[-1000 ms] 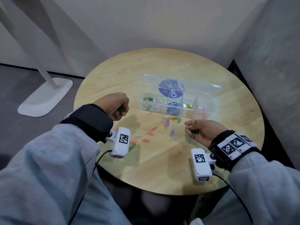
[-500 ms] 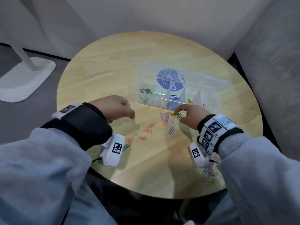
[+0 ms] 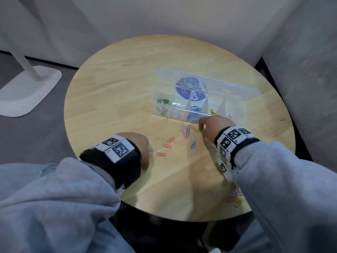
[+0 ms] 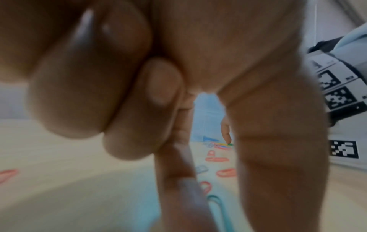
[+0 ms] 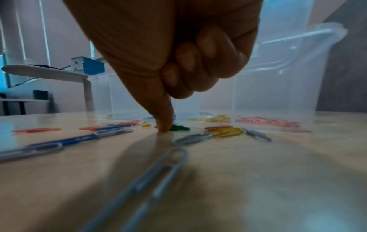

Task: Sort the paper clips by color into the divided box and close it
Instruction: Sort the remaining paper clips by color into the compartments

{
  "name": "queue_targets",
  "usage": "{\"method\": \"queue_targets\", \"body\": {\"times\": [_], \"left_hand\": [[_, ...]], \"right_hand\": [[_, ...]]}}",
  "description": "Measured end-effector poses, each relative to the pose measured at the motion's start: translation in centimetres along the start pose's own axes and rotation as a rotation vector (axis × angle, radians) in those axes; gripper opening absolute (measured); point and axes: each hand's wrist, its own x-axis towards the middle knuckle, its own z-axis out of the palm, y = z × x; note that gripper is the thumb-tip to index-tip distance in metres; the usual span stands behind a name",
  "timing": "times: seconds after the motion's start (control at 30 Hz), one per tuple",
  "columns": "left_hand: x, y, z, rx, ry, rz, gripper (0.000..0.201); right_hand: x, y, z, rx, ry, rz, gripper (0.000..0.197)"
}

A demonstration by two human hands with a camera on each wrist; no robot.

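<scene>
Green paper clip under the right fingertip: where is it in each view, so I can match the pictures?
Head: green paper clip just in front of the divided box, at the right hand.
Left wrist: tiny green speck far off, between the fingers.
Right wrist: centre, beside the pressing fingertip.
Shared landmark: the red paper clips.

We found the divided box (image 3: 198,106) on the round table (image 3: 118,73), toward its far right edge, with its lid (image 3: 228,86) standing open behind the compartments. Loose paper clips (image 3: 187,136) lay scattered just in front of the box near the table's middle, and another cluster (image 3: 234,196) lay at the near right edge.
</scene>
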Motion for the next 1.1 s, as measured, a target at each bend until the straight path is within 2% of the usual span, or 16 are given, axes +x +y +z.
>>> {"method": "queue_targets", "body": {"times": [0.1, 0.2, 0.37, 0.6, 0.7, 0.8, 0.9, 0.97, 1.1], "left_hand": [[0.5, 0.1, 0.0, 0.047, 0.016, 0.019, 0.033], [0.7, 0.2, 0.1, 0.057, 0.03, 0.041, 0.031], [1.2, 0.0, 0.3, 0.031, 0.033, 0.058, 0.014], [1.7, -0.3, 0.4, -0.076, 0.086, 0.069, 0.023], [1.5, -0.5, 0.3, -0.109, 0.071, 0.077, 0.023], [1.3, -0.6, 0.2, -0.166, 0.059, 0.093, 0.021], [0.9, -1.2, -0.8, -0.317, 0.066, 0.123, 0.01], [0.8, -1.9, -2.1, -0.488, 0.063, 0.166, 0.014], [0.9, -2.7, -3.8, -1.047, 0.096, 0.235, 0.023]], "right_hand": [[0.1, 0.7, 0.3, 0.073, -0.018, 0.043, 0.009], [0.2, 1.0, 0.8, 0.178, -0.074, 0.1, 0.012], [0.1, 1.1, 1.4, 0.293, -0.136, 0.142, 0.009], [-1.2, 1.8, 0.6, 0.405, -0.153, 0.143, 0.017], [-1.5, 3.4, 0.1, 0.586, -0.169, 0.207, 0.018], [-2.0, 4.7, 0.3, 0.981, -0.237, 0.254, 0.022], [-2.5, 4.9, 0.6, 1.276, -0.25, 0.258, 0.03], [-2.5, 4.8, 1.0, 1.349, -0.27, 0.258, 0.029], [-2.3, 4.3, 1.3, 1.378, -0.285, 0.267, 0.026]]}}
